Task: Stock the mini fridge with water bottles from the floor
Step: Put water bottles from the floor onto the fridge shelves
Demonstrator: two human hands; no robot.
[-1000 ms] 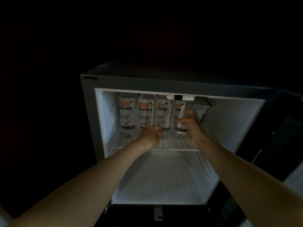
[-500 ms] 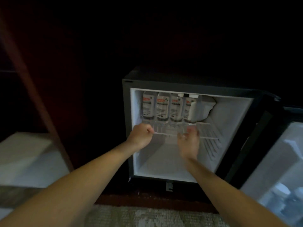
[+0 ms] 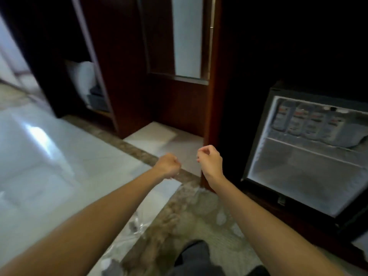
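The mini fridge (image 3: 256, 148) stands open at the right, low in a dark cabinet. Several water bottles (image 3: 306, 122) with red-marked labels stand in a row on its upper wire shelf; the view of them is blurred. Below the shelf I see only the white fridge floor. My left hand (image 3: 168, 165) and my right hand (image 3: 210, 159) hover side by side left of the fridge, above the floor, both curled shut and holding nothing. Clear plastic wrap with what look like bottle caps (image 3: 135, 226) lies on the floor under my left forearm.
A dark wooden wardrobe post (image 3: 211, 96) stands just left of the fridge. Behind it are a mirror panel (image 3: 187, 36) and an open shelf with a white pillow (image 3: 83, 76). Glossy white floor (image 3: 49, 156) meets patterned carpet (image 3: 199, 212). My dark-trousered knee (image 3: 195, 255) is at the bottom.
Both hands have come out of the fridge and moved left, away from the shelf. My view has swung left and back, so the fridge now sits at the right edge.
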